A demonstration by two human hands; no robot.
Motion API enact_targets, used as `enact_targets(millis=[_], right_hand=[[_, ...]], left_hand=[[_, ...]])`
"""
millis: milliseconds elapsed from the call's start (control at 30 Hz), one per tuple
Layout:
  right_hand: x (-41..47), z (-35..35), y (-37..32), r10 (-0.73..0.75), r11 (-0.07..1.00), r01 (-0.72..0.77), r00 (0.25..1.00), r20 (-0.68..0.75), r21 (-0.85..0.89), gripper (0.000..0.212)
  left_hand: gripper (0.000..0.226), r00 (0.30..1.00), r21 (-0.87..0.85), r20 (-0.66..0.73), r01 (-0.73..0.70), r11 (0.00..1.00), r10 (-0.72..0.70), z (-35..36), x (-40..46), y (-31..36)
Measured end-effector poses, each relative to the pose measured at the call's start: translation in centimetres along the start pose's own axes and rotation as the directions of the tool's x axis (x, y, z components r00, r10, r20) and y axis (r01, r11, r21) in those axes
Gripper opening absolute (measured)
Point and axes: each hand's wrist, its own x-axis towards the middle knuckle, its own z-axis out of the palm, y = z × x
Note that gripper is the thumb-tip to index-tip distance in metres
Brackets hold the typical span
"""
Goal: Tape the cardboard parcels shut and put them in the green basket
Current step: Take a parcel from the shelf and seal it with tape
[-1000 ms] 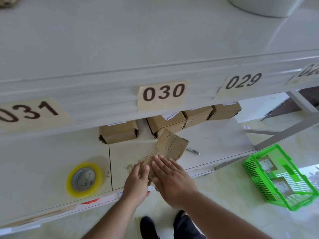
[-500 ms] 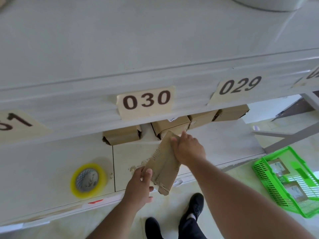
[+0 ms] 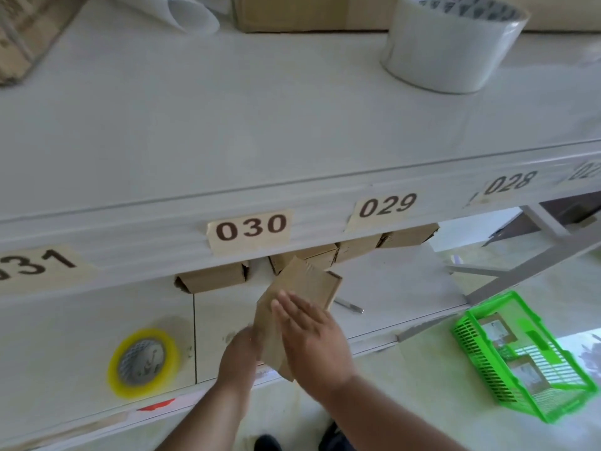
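A flat brown cardboard parcel stands tilted over the front edge of the lower shelf. My left hand holds its lower left edge from below. My right hand lies flat on its face with straight fingers. Several more cardboard parcels sit further back on the lower shelf under the upper board. A yellow-rimmed tape roll lies flat on the lower shelf to the left. The green basket stands on the floor to the right with two parcels inside.
The upper shelf carries number labels 031 to 028 on its front lip, a large clear tape roll and cardboard at the back. A small metal tool lies on the lower shelf right of the parcel. My shoes show on the floor below.
My right hand has come back from the parcel's top edge and now lies flat on its face. The camera has tipped up, showing more of the upper shelf.
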Motion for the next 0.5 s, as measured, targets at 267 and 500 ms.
enact_targets(millis=[267, 500], right_hand=[[-4.4, -0.3, -1.7, -0.124, 0.984, 0.146, 0.973, 0.197, -0.105, 0.052], [-0.4, -1.6, 0.9, 0.129, 0.978, -0.067, 0.938, 0.322, -0.198, 0.064]], left_hand=[[0.044, 0.944, 0.282, -0.034, -0.305, 0.910, 0.327, 0.4, -0.5, 2.1], [0.043, 0.899, 0.377, 0.021, -0.411, 0.830, 0.436, -0.1, -0.4, 0.8]])
